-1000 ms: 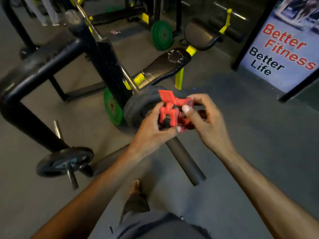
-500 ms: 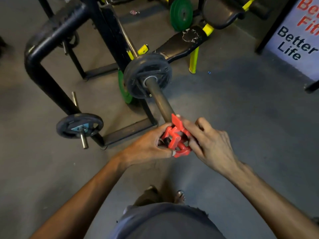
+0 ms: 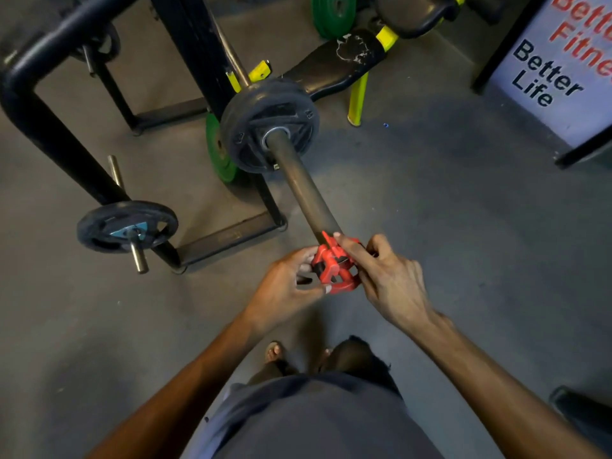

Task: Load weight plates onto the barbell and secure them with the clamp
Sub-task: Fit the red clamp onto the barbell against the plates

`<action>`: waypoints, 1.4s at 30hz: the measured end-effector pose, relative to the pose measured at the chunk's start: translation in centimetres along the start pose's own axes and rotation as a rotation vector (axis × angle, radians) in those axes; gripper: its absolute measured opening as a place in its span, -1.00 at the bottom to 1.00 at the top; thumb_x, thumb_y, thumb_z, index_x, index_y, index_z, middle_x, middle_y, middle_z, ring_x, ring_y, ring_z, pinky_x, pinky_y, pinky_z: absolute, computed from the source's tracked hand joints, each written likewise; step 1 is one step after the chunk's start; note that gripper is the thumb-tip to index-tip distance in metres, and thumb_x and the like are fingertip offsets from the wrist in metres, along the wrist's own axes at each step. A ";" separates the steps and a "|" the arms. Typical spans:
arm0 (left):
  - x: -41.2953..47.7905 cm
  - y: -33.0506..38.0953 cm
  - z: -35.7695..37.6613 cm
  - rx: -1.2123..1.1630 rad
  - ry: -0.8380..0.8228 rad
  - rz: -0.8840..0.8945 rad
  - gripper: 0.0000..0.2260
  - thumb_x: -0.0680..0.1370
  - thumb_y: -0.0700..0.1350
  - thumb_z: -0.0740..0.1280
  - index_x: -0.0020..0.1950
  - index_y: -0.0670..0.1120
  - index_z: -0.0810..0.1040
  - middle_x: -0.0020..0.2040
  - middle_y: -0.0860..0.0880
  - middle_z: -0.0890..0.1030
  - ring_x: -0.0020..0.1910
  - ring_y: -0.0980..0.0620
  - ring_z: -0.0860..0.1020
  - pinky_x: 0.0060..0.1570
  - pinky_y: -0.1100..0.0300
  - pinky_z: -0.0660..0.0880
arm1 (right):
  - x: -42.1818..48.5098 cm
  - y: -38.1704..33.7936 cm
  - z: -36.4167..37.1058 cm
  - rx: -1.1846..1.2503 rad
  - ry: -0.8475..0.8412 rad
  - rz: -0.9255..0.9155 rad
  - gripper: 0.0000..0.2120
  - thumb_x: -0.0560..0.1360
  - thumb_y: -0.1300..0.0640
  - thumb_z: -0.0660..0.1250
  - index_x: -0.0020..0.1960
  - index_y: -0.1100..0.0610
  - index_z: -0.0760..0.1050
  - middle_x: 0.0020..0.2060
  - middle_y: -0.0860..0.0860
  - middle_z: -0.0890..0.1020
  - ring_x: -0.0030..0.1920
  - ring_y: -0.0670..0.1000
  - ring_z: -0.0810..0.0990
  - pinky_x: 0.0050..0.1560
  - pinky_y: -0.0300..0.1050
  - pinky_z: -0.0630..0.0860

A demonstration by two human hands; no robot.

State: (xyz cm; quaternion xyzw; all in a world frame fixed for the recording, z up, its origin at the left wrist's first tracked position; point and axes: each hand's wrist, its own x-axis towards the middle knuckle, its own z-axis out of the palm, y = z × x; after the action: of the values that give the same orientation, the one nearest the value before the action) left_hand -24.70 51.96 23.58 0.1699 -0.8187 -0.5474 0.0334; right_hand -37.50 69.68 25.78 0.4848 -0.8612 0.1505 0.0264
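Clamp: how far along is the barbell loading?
Done: one black plate sits on the barbell sleeve, pushed inward. In hand: left hand and right hand both grip the red clamp at the sleeve's outer tip. Left: slide the clamp along the bare sleeve up to the plate and lock it.

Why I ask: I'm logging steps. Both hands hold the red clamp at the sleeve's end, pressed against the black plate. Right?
Not pressed against it. The head view shows the left hand and right hand holding the clamp at the end of the sleeve, apart from the plate, with bare sleeve between.
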 end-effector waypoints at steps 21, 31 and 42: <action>0.5 -0.5 6.2 0.100 0.460 -0.108 -0.55 0.55 -0.20 0.46 0.42 -0.06 0.46 0.31 0.02 0.59 0.25 0.25 0.57 0.23 0.33 0.53 | 1.5 8.2 5.0 0.457 -0.003 -0.288 -0.55 0.66 0.08 0.30 0.55 0.01 0.41 -0.06 0.08 0.52 -0.31 0.07 0.55 -0.37 -0.09 0.53; -0.4 1.2 8.4 -0.676 0.517 -0.358 -0.69 0.65 -0.20 0.29 0.41 -0.12 0.54 0.27 -0.11 0.67 0.29 -0.07 0.62 0.23 -0.01 0.60 | 1.9 9.4 5.4 0.830 -0.101 -0.104 -0.44 0.52 0.18 0.50 0.49 0.11 0.46 0.28 0.04 0.60 0.18 0.00 0.66 0.15 -0.17 0.63; 3.3 0.6 7.1 -0.640 0.649 -0.372 -0.73 0.66 -0.16 0.30 0.35 -0.14 0.60 0.15 -0.18 0.71 0.11 -0.11 0.69 -0.01 0.07 0.68 | 3.7 9.2 5.1 0.777 -0.005 -0.119 -0.63 0.54 0.30 0.45 0.35 0.24 0.58 0.14 0.10 0.66 0.10 -0.03 0.67 0.13 -0.42 0.52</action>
State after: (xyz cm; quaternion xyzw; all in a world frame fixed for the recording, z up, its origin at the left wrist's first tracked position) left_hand -29.63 57.43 20.83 0.4561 -0.5125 -0.6871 0.2391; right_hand -46.76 69.63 19.51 0.5082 -0.7106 0.4621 -0.1526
